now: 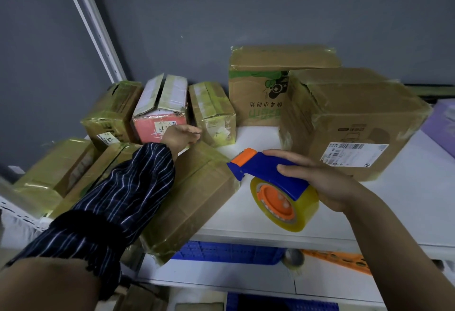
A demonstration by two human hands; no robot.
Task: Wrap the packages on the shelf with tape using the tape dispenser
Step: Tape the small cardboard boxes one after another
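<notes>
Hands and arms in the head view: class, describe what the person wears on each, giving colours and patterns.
The left hand is bare. Behind it runs a dark navy fabric sleeve with thin pale stripes, ending in a gathered black frilled band near the elbow. The right hand and right forearm are bare: no sleeve, glove or watch shows.

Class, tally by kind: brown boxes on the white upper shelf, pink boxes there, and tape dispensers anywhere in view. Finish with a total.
Brown boxes: 7
Pink box: 1
Tape dispenser: 1
Total: 9
</notes>
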